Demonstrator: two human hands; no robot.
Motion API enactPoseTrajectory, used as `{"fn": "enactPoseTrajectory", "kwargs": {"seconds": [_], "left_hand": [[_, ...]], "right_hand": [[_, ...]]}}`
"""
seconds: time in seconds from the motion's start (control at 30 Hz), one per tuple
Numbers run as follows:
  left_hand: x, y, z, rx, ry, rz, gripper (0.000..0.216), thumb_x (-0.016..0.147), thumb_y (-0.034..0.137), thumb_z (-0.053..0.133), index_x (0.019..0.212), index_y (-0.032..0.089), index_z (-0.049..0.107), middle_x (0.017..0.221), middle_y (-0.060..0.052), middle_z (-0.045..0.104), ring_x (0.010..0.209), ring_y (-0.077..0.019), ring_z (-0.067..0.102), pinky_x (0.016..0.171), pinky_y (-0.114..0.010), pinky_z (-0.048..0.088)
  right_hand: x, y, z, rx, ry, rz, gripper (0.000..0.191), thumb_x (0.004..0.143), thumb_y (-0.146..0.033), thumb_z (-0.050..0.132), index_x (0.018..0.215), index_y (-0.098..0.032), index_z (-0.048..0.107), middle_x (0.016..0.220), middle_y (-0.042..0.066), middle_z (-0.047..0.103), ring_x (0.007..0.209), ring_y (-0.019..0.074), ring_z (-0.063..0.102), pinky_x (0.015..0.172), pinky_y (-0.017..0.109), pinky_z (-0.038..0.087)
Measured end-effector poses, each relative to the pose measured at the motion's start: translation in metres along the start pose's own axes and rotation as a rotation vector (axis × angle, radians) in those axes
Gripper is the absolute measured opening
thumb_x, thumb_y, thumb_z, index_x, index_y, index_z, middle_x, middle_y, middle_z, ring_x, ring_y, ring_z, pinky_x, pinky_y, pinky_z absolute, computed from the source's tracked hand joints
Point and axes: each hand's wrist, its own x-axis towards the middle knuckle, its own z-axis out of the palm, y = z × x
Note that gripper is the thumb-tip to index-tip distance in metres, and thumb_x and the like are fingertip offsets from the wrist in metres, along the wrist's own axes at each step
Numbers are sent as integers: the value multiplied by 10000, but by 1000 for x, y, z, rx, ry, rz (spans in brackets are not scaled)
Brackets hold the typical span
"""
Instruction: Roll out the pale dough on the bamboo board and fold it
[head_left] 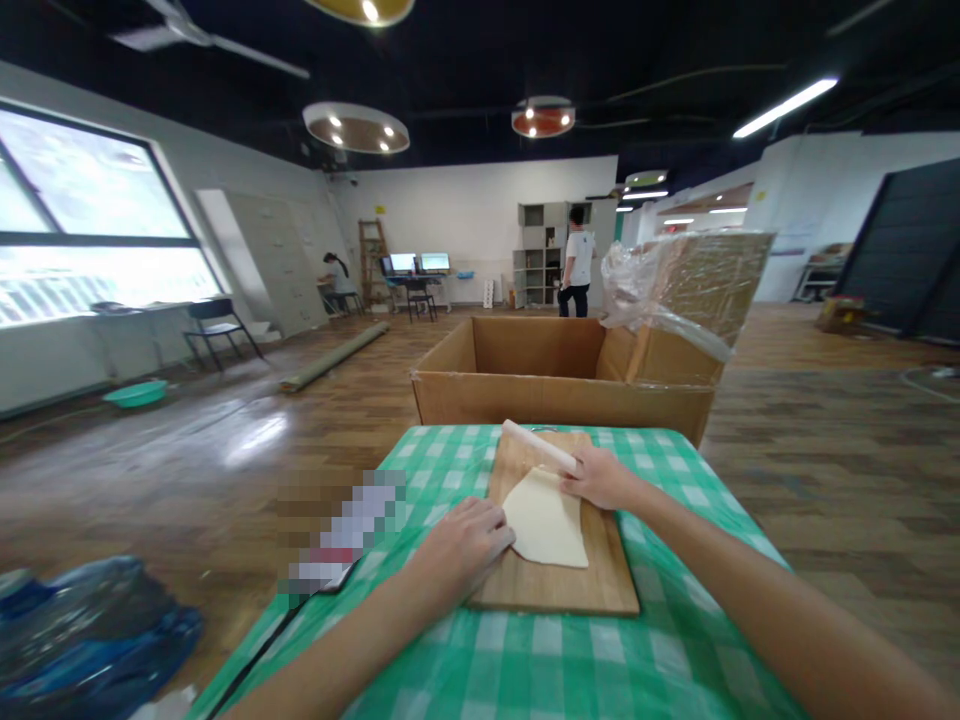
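A flat piece of pale dough (547, 520) lies on a wooden cutting board (555, 585) on the table with the green checked cloth (540, 660). My right hand (600, 478) is closed around a white rolling pin (536, 444), which rests across the far end of the dough. At the board's left edge my left hand (461, 545) lies palm down, fingers together, its fingertips touching the near left corner of the dough.
A large open cardboard box (559, 385) with crumpled plastic wrap (667, 290) stands just beyond the table. A blue plastic bag (90, 630) lies on the wooden floor at left. Two people are far off near desks and shelves.
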Motion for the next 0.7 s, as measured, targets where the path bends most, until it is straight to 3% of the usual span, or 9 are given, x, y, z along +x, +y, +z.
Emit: {"fn": "enactPoseTrajectory", "kwargs": {"seconds": [0.13,0.27,0.33,0.43,0.5,0.7], "left_hand": [[7,-14,0,-23,-28,-22,148,994,180,562,907,217,676,952,-48,688,911,-226,632,836,-357,474],[13,-25,3,-192,14,-110,193,961,147,550,870,222,703,919,-43,705,915,-224,651,834,-343,483],[12,-28,4,-313,126,-222,203,940,144,529,867,223,701,917,-38,710,906,-215,659,829,-334,496],[6,-26,0,-447,391,-453,200,925,156,481,909,216,671,949,-37,721,915,-213,672,834,-338,520],[1,-21,-4,-471,465,-515,189,942,190,465,946,213,653,989,-46,724,954,-222,677,862,-355,531],[-2,7,8,-292,214,-427,358,1058,311,377,1336,192,570,1379,-110,637,1290,-243,590,1110,-417,452]], "right_hand": [[-30,12,-3,0,-65,37,215,834,-388,731,832,-174,713,799,43,718,650,165,610,549,259,341],[-71,8,-9,21,-165,-15,209,839,-410,711,838,-202,692,810,28,723,680,167,621,554,264,325],[-86,1,-13,-32,-137,-66,242,872,-449,677,865,-208,686,861,51,734,729,190,639,587,278,350],[-93,-13,-18,-129,-42,-142,317,956,-510,567,939,-213,676,975,88,729,859,238,663,689,309,412],[-90,-23,-19,-174,-27,-205,333,989,-517,519,978,-222,674,1028,90,710,903,252,665,732,325,438],[-74,-52,-7,-215,-57,-381,318,995,-496,536,1025,-219,690,1126,104,657,969,265,650,800,362,490]]}}
